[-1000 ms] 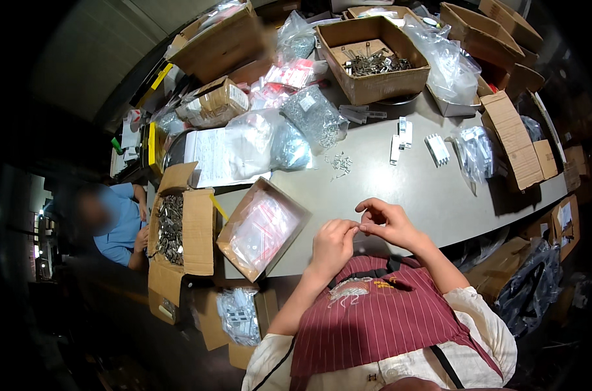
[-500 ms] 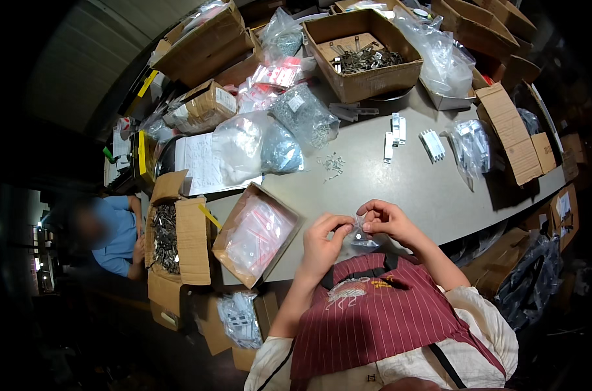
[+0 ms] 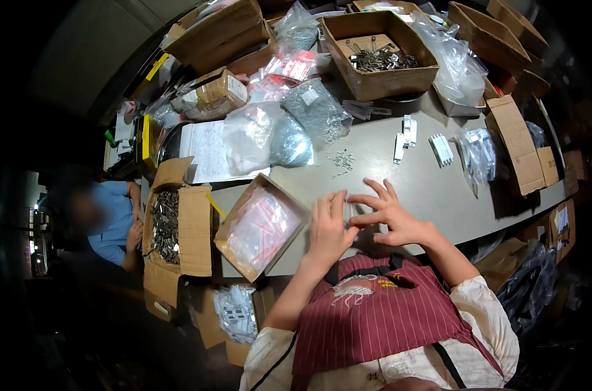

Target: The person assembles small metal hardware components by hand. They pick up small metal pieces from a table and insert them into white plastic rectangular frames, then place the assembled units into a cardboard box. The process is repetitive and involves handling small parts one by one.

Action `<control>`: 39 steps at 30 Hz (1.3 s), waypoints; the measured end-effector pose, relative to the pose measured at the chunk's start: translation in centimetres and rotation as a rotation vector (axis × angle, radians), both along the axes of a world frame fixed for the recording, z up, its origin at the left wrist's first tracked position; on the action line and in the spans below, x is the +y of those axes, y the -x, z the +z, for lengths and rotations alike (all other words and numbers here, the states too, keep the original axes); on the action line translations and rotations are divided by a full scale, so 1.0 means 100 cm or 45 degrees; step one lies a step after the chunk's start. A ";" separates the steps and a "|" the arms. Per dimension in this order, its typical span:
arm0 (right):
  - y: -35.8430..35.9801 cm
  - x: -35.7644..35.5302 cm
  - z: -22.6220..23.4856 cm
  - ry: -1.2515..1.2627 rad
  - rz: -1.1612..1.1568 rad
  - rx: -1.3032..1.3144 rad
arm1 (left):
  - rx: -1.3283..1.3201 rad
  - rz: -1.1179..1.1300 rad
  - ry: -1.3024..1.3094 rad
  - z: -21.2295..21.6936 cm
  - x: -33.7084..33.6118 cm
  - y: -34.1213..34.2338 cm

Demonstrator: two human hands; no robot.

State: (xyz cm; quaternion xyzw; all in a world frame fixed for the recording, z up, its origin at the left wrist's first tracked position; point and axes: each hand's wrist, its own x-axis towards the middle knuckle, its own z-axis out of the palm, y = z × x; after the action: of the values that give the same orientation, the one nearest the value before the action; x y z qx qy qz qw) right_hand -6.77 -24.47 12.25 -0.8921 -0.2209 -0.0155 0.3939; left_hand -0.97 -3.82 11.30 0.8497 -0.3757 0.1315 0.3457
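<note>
Above the near edge of the table my left hand (image 3: 330, 227) has its fingers pressed together on a small clear plastic bag (image 3: 349, 212), mostly hidden by the hands. My right hand (image 3: 390, 215) faces it with fingers spread. Its index finger and thumb reach the bag's side; whether they grip it is unclear. A loose scatter of small screws (image 3: 341, 161) lies just beyond my hands. To the left, an open cardboard box (image 3: 296, 238) holds flat clear zip bags (image 3: 260, 228) with red lines. White plastic parts (image 3: 407, 133) lie at the right on the grey table (image 3: 381, 168).
A box of dark metal parts (image 3: 165, 225) stands left, with a person (image 3: 113, 218) in blue beyond it. Another open box (image 3: 382, 83) of metal pieces sits at the back. Bagged hardware (image 3: 315, 107), a written sheet (image 3: 205, 148) and a bag of white parts (image 3: 476, 153) surround the work area.
My right hand has gone from a pinch at the bag's top to spread fingers. Both hands have shifted slightly, and the small bag is now largely covered. The whole view has turned a little.
</note>
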 end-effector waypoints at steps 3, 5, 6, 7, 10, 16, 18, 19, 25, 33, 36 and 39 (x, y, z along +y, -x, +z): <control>-0.006 0.002 -0.014 0.003 0.110 0.053 | -0.032 0.078 -0.182 -0.008 -0.001 0.000; -0.026 0.003 -0.027 -0.159 0.270 0.076 | 0.139 -0.013 -0.241 -0.056 0.011 -0.005; -0.040 0.007 -0.024 -0.329 0.267 0.201 | 0.240 -0.006 -0.245 -0.069 0.016 -0.005; -0.054 0.004 -0.035 -0.334 0.085 0.237 | 0.369 0.053 -0.193 -0.072 0.013 -0.004; -0.100 -0.014 -0.088 -0.049 -0.492 -0.016 | 0.625 0.051 -0.068 -0.069 0.001 0.000; -0.132 -0.021 -0.122 0.305 -0.376 -0.255 | 0.844 -0.089 -0.054 -0.086 0.001 0.010; -0.122 -0.013 -0.122 0.410 -0.328 -0.252 | 0.798 -0.090 -0.057 -0.106 0.006 0.014; -0.114 -0.008 -0.118 0.485 -0.307 -0.230 | 0.779 -0.085 -0.060 -0.105 0.008 0.015; -0.081 -0.015 -0.121 0.467 -0.427 -0.080 | 0.751 -0.014 0.068 -0.094 0.003 0.015; -0.059 -0.054 -0.100 -1.430 -0.576 1.016 | 0.794 0.049 0.147 -0.090 0.001 0.012; -0.048 -0.054 -0.091 -1.697 -0.548 1.124 | 0.846 0.047 0.157 -0.088 0.000 0.013; -0.042 -0.051 -0.090 -1.837 -0.507 1.110 | 0.884 0.039 0.198 -0.087 -0.002 0.014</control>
State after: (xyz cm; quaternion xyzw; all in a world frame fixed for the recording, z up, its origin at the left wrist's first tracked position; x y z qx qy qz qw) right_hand -2.60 -29.53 3.28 -0.3725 0.1739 0.1230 0.9033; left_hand -2.32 -4.05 2.57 0.8205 -0.2119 -0.1315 0.5144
